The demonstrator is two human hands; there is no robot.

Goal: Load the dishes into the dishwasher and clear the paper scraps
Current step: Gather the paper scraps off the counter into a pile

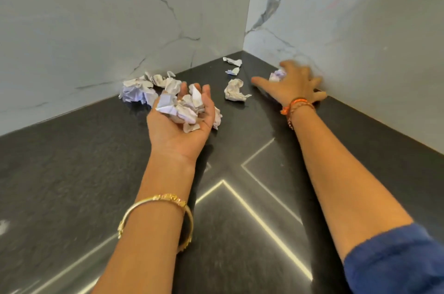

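My left hand (177,130) is turned palm up over the dark counter (72,173) and cups several crumpled paper scraps (182,108), its fingers curled round them. My right hand (293,86) reaches toward the right wall, slightly blurred, and its fingers curl round a crumpled scrap (277,75). A pile of crumpled scraps (144,89) lies against the back wall, left of my left hand. One crumpled ball (234,93) lies between my hands. Two smaller scraps (232,61) (233,71) sit near the corner. No dishes or dishwasher are in view.
The counter ends in a corner formed by two white marble-patterned walls (120,17). Bright light strips reflect on the counter surface (252,209) in front of me.
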